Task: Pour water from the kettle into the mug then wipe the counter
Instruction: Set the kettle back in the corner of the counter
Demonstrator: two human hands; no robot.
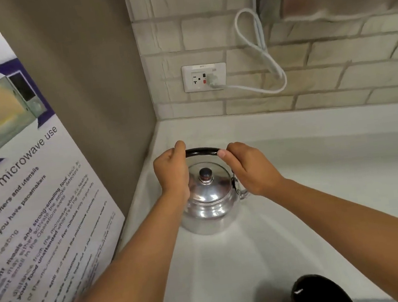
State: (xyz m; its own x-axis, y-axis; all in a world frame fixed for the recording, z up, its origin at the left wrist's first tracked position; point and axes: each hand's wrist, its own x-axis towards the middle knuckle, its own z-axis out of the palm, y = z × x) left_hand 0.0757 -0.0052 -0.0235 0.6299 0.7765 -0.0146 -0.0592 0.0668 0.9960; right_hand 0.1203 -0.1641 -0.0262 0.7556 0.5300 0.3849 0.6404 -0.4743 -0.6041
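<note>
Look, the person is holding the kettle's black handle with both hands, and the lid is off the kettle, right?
Not quite. The head view shows the lid on the kettle, its dark knob on top. The rest is right: the left hand and right hand both hold the black handle.

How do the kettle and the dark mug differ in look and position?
The kettle is shiny silver metal; the mug is dark. The kettle stands near the corner, held at its handle by the left hand and right hand; the mug is untouched, cut off by the frame. Both rest on the counter.
</note>
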